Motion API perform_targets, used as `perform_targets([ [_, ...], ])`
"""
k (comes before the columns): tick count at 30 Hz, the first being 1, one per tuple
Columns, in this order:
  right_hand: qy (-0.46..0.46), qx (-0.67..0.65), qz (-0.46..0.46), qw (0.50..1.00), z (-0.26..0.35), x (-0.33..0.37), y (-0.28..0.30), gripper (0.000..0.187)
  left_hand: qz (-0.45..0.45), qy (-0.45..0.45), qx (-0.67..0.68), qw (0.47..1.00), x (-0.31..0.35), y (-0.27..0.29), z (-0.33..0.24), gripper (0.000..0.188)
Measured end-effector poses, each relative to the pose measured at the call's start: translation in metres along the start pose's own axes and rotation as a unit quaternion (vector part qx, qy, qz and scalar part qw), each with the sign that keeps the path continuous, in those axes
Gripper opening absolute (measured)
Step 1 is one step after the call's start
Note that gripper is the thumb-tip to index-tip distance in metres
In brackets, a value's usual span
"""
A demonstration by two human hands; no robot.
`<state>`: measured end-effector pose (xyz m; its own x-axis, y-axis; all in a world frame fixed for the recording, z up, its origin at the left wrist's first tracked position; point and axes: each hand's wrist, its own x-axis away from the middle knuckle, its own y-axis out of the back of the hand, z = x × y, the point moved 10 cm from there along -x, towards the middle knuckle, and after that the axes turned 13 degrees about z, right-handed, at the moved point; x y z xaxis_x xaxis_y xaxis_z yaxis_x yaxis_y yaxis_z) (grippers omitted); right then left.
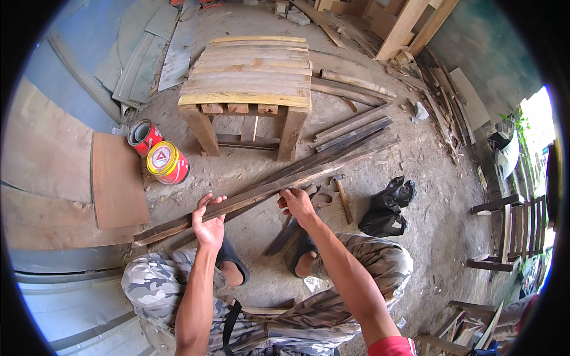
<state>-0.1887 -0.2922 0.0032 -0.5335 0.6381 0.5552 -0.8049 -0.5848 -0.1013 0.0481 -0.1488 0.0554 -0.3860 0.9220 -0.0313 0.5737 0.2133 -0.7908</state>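
A long rough wooden plank (261, 193) slants from the lower left up to the right in front of my knees. My left hand (208, 222) grips it near its close end, palm up, thumb and fingers on either side. Beside the plank's near edge is my right hand (298, 204), its fingers curled together; whatever they may hold is too small to make out. A handsaw (322, 198) lies on the ground partly behind my right hand. Just right of it rests a hammer (343, 200) with a wooden handle. Darker planks (350, 142) lie under and beyond the held one.
Ahead stands a slatted wooden stool (246, 71). Two red paint cans (168, 163) are at its left, near leaning boards (116, 178). A black plastic bag (386, 207) sits to the right. Scrap wood (448, 101) lines the far right wall; a wooden chair (504, 231) is at the right.
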Motion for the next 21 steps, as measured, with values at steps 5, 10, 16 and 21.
perform_targets([
  [5, 0.007, 0.073, -0.011, 0.997, 0.002, -0.004, 0.002, 0.035, 0.001, 0.005, -0.016, 1.000, 0.001, -0.001, 0.000, 0.045],
  [10, -0.015, 0.097, -0.036, 0.994, 0.000, 0.001, 0.009, 0.039, -0.005, 0.037, -0.015, 0.999, 0.003, -0.003, 0.008, 0.048],
  [16, -0.027, -0.150, -0.077, 0.985, -0.016, 0.008, 0.033, 0.074, -0.046, 0.071, -0.011, 0.996, 0.007, 0.024, 0.017, 0.055],
  [21, -0.005, -0.183, -0.032, 0.983, -0.025, 0.001, 0.040, 0.080, -0.094, 0.100, 0.019, 0.990, 0.015, 0.035, 0.038, 0.054],
])
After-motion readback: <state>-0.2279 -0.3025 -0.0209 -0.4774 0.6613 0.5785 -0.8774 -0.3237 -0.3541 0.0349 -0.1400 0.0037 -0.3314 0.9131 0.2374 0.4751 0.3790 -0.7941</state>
